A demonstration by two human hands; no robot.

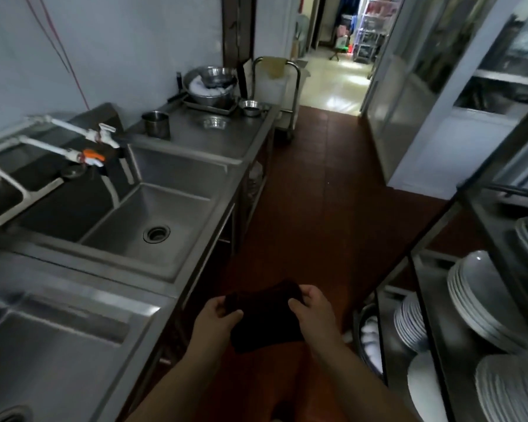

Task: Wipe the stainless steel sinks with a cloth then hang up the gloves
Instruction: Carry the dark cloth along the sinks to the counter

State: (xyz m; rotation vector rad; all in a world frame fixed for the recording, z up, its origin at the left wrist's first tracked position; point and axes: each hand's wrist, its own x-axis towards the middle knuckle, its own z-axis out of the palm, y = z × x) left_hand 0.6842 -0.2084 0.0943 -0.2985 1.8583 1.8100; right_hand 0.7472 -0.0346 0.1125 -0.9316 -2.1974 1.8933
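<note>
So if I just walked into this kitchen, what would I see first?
Probably the two hands low in the middle, the left hand and right hand both gripping a dark cloth above the red floor. Next, the shiny steel sink with its round drain on the left, and the stacks of white plates on the rack at right.

Head-height view, forward and down along sink counter point(195, 269), close.

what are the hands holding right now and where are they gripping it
A dark cloth, held over the floor: the left hand grips its left edge, the right hand its right edge.
</note>
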